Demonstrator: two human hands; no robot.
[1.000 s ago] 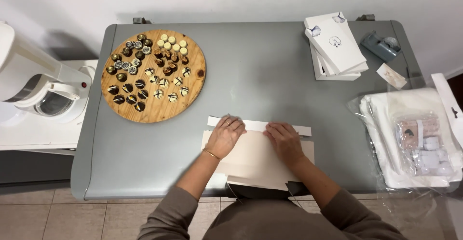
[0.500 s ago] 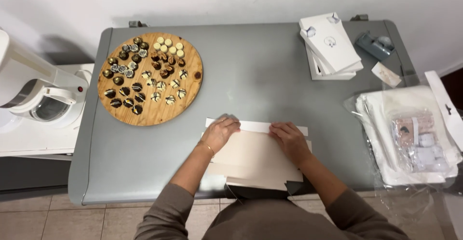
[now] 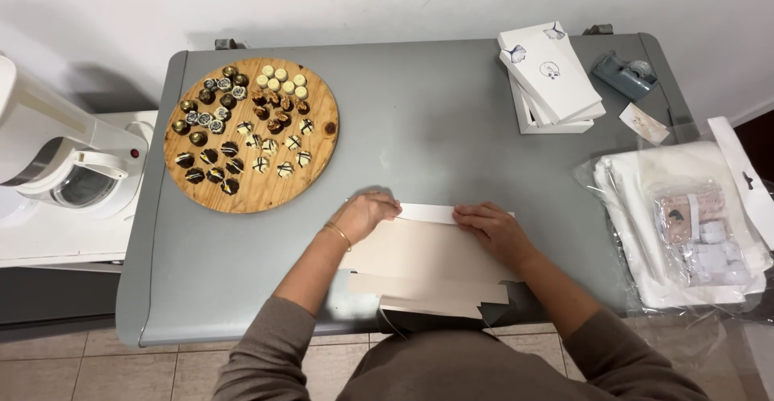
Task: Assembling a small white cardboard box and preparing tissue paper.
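A flat cream-coloured cardboard sheet point(image 3: 423, 268), cut with flaps like an unfolded box blank, lies on the grey metal bench point(image 3: 419, 119) at its near edge, directly in front of the person, with its lower flaps hanging slightly past that edge. Its long axis runs left to right, across the person's body, and a narrow white strip along its far edge point(image 3: 427, 213) is turned up or folded over. The left hand point(image 3: 369, 211) rests on the far-left corner of the sheet, fingers curled down and pressed on the fold line; the right hand point(image 3: 492, 228) lies flatter on the far-right part of the same strip, fingers together and pointing left along it. Both hands touch the sheet from above, each at about the same reach, with the bare middle of the strip between them; neither is closed around anything. Well apart, at the far left of the bench, sits a round wooden board point(image 3: 314, 159) covered with small dark and white chocolates. At the far right stand a stack of white flat boxes point(image 3: 552, 78) and a grey tape dispenser point(image 3: 627, 73), with clear plastic bags of white material point(image 3: 685, 232) nearer on the right.
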